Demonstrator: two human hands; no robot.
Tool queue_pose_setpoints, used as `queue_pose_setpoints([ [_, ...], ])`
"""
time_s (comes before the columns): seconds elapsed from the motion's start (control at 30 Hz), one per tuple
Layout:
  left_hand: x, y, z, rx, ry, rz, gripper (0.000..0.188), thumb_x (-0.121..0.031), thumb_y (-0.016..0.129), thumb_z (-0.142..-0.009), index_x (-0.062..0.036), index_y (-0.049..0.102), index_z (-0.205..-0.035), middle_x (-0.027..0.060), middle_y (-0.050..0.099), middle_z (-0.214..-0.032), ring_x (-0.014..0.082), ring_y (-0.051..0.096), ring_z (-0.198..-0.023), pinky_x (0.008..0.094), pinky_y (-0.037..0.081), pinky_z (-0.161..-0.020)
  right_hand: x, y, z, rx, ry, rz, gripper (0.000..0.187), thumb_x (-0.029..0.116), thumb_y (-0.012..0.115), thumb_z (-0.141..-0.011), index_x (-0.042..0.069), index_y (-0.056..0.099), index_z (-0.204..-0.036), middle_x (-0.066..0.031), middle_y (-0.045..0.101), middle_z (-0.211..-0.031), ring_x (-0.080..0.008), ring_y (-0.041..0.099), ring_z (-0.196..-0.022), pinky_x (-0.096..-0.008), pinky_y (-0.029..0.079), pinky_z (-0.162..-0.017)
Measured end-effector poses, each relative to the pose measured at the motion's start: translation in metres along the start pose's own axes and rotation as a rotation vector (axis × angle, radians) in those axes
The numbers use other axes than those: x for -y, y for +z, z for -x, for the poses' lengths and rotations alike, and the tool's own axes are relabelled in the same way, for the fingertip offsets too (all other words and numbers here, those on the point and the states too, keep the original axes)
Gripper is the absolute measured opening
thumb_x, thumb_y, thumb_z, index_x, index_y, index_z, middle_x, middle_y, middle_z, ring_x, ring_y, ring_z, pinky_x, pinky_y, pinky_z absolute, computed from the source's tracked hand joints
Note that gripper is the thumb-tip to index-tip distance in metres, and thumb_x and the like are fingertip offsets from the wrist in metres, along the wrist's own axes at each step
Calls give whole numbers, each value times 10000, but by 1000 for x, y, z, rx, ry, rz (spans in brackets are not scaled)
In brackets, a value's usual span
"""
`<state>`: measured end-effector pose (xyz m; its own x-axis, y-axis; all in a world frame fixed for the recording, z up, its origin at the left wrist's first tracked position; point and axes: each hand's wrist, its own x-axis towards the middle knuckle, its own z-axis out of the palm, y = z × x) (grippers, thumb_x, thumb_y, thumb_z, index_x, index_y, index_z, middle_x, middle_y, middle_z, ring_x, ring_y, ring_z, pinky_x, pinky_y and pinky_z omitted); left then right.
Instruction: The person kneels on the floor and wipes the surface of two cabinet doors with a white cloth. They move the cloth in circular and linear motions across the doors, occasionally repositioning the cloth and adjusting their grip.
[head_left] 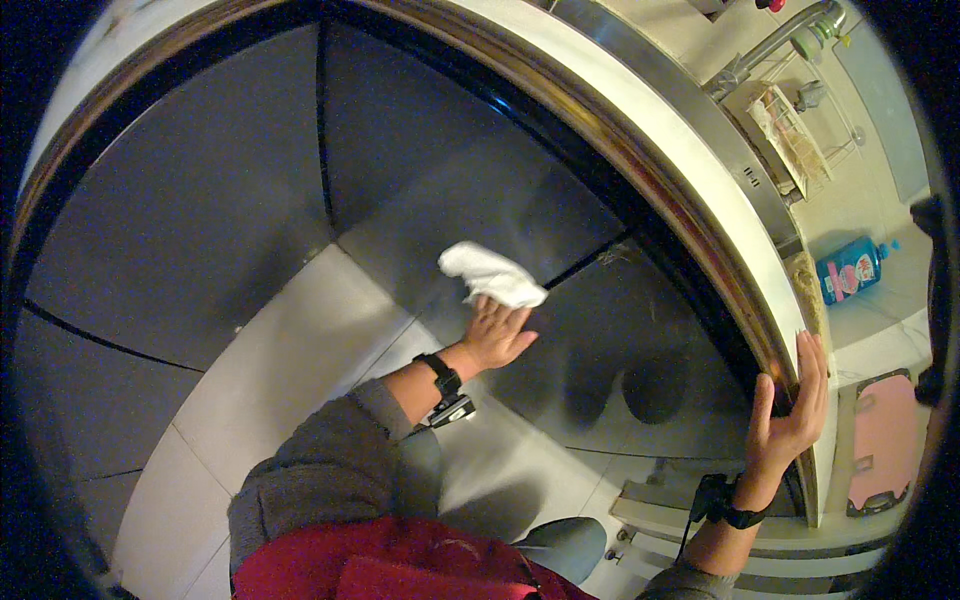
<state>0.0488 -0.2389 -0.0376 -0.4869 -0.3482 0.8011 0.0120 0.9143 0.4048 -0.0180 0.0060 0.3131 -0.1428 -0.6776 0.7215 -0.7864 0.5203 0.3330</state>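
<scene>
My left hand (pixel 496 338) presses a crumpled white cloth (pixel 492 274) against a dark grey cabinet door (pixel 440 180). The cloth covers its fingertips; the thumb sticks out to the side. At the right, my right hand (pixel 793 415) rests on the edge of the white countertop (pixel 700 165). Its fingers stretch straight over the top and the thumb stands apart on the front side, with nothing held. Straps with small devices sit on both wrists.
Along the counter lie a steel sink edge (pixel 735 165), a dish rack (pixel 790 130), a blue bottle (pixel 850 270) and a pink cutting board (pixel 882 440). Below are light floor tiles (pixel 250 390). A slatted shelf (pixel 740 550) stands at the lower right.
</scene>
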Motion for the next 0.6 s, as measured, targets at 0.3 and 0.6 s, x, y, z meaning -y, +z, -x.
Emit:
queue_pose_setpoints([
  [0.3,-19,-26,-65,248,-86,317,579,-483,452,-896,-97,470,-1327,105,449,-1356,270,349,-1293,536,178,-1085,-4,-1,0,7,-2,-23,449,278,582,-865,5,544,-1218,-171,572,-1222,-364,506,-1177,-437,367,-1011],
  [0.6,8,-17,1,-149,-112,100,676,-327,499,-881,48,269,-1394,247,223,-1459,457,129,-1363,609,88,-1072,-20,0,3,4,-6,-18,473,317,560,-896,-12,526,-1234,-193,553,-1235,-361,510,-1162,-426,377,-1000],
])
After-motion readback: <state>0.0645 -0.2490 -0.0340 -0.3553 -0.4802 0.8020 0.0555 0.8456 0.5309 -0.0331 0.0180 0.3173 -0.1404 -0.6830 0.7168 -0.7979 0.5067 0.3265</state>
